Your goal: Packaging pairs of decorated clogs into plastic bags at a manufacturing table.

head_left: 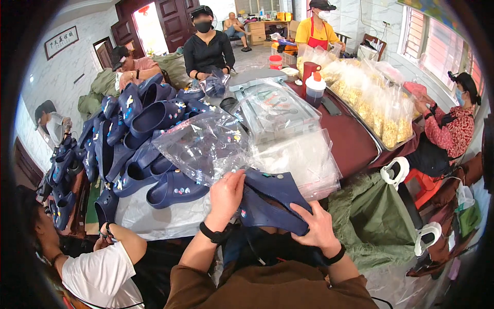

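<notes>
A dark red worktop (355, 147) spreads across a marble-walled room beside a large heap of navy blue, perforated foam clogs (157, 121), many studded with small coloured charms. A dull green woven sack (355, 221) slumps open at the person's right, while co-workers surround the goods, among them one in a black top (208, 51) across the heap and one in a white T-shirt (103, 275) at lower left. Upright clear bags of small yellow and white pieces (360, 103) crowd the worktop's far right. Nearer, a stack of flat, clear plastic bags (296, 159) lies just beyond the hands. A loose, crinkled clear plastic bag with printed marks (200, 147) drapes over the heap's near edge, its lower corner at the left hand (226, 198), whose fingers are pinched narrow; whether they also grip the footwear cannot be told. In front of the person's body, close to the stack, a pair of navy blue foam clogs (262, 212) is held by the right hand (320, 229), thumb and fingers closed on one end. Black bands (217, 235) circle both wrists.
</notes>
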`<state>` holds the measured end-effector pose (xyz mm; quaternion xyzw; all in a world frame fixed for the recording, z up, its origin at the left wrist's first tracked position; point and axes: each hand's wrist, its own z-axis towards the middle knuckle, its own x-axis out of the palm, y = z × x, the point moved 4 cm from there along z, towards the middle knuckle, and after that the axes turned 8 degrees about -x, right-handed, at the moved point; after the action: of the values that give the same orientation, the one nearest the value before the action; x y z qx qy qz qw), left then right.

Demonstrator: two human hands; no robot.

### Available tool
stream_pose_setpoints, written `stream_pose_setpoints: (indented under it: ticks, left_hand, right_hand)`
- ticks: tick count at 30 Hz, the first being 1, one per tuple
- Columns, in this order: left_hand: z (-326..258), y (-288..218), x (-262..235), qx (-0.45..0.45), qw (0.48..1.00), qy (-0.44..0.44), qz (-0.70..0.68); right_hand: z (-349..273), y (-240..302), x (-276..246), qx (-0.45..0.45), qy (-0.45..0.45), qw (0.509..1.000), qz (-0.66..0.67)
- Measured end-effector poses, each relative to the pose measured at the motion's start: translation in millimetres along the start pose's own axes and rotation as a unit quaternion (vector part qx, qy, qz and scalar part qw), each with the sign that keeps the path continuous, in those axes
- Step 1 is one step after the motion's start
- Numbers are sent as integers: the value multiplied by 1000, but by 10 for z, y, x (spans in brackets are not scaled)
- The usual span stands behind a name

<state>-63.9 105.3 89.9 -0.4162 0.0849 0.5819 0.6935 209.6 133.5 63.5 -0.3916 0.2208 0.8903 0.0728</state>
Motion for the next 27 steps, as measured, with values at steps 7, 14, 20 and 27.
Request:
stream_pose_setpoints:
  ticks: [7, 14, 20, 27]
  left_hand:
    - [109, -189, -66, -44, 997, -8, -70]
    - [149, -282, -49, -24, 987, 75, -142]
    - [-83, -466, -51, -56, 975, 146, -160]
    - [6, -789, 29, 41, 975, 97, -194]
  right_hand:
    - [-45, -35, -150, -54, -41, 997, -23]
    - [-95, -78, -188, -109, -61, 991, -57]
    - [-120, -166, -120, 44, -160, 985, 49]
    - [-176, -146, -208, 92, -225, 967, 72]
